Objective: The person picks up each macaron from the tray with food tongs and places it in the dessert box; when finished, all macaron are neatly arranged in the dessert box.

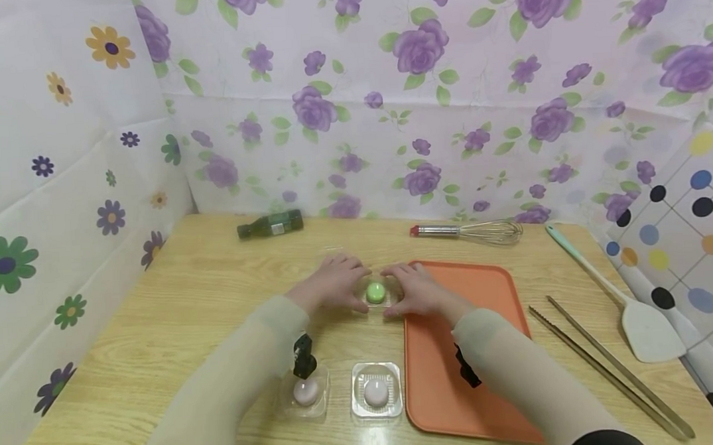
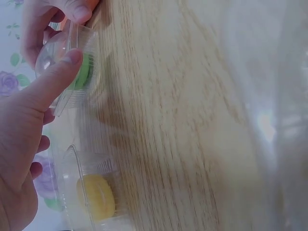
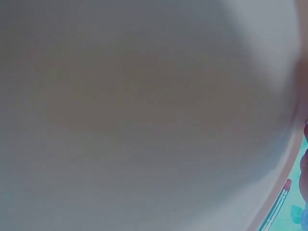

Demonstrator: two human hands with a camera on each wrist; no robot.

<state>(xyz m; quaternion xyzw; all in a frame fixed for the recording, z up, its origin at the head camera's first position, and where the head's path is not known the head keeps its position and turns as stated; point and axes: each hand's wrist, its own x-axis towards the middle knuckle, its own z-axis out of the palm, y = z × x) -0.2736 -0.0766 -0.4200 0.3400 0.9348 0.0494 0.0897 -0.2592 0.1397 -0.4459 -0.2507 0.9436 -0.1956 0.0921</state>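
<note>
A clear plastic box (image 1: 387, 303) with a green macaron (image 1: 375, 292) inside stands between the two hands. My left hand (image 1: 333, 283) grips it from the left, its thumb across the rim in the left wrist view. From the right, my right hand (image 1: 422, 291) holds the other side of the same box, thumb at the near edge. A second clear box with a yellow macaron (image 2: 98, 195) lies close beside the left hand in the left wrist view; the left hand mostly hides it in the head view. Pale blurred fabric covers most of the right wrist view.
Two clear boxes with pale pink macarons (image 1: 306, 390) stand nearer the front, one partly under the left forearm. An orange tray (image 1: 460, 404) lies beneath the right forearm. Behind are a green bottle (image 1: 271, 224) and a whisk (image 1: 470, 231); at right, tongs (image 1: 614, 370) and a spatula (image 1: 650, 329).
</note>
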